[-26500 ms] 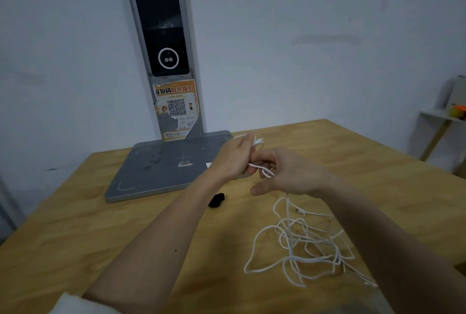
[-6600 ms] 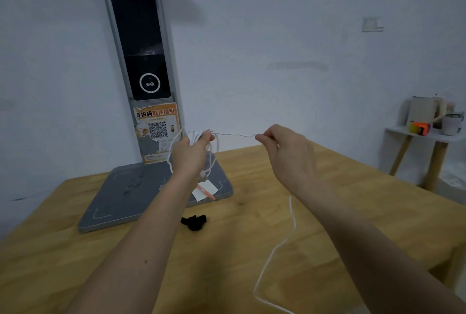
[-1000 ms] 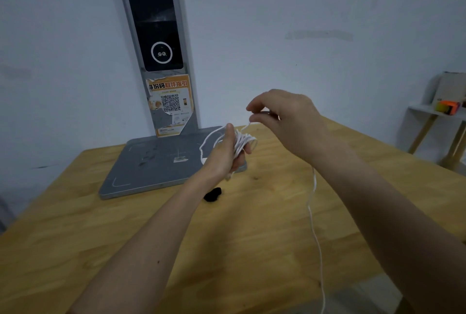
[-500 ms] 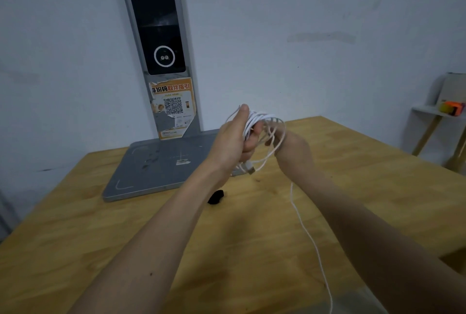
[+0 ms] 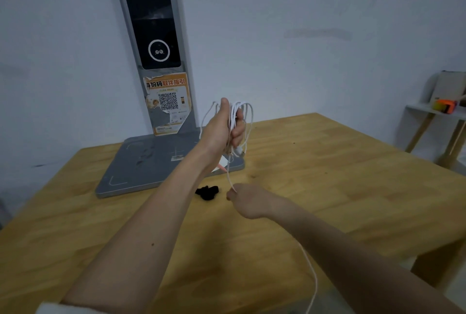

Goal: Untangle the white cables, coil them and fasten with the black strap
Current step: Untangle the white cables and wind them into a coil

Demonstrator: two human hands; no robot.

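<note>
My left hand [image 5: 222,129] is raised above the table and grips a bundle of white cable loops [image 5: 240,114], which hang over its fingers. One strand runs down from the bundle to my right hand [image 5: 248,200], which pinches it low over the wooden table [image 5: 340,182]. The loose tail of the cable [image 5: 311,278] trails under my right forearm and off the near edge. The black strap [image 5: 207,192] lies crumpled on the table between my two arms, just left of my right hand.
A grey stand [image 5: 151,162] with a flat base and a tall black-panelled post bearing an orange QR sticker sits at the table's back left. A small white side table [image 5: 436,112] with an orange item stands by the right wall.
My right hand has dropped from beside the coil down to near the tabletop, drawing a strand straight below the bundle. My left hand holds the coil in about the same place.
</note>
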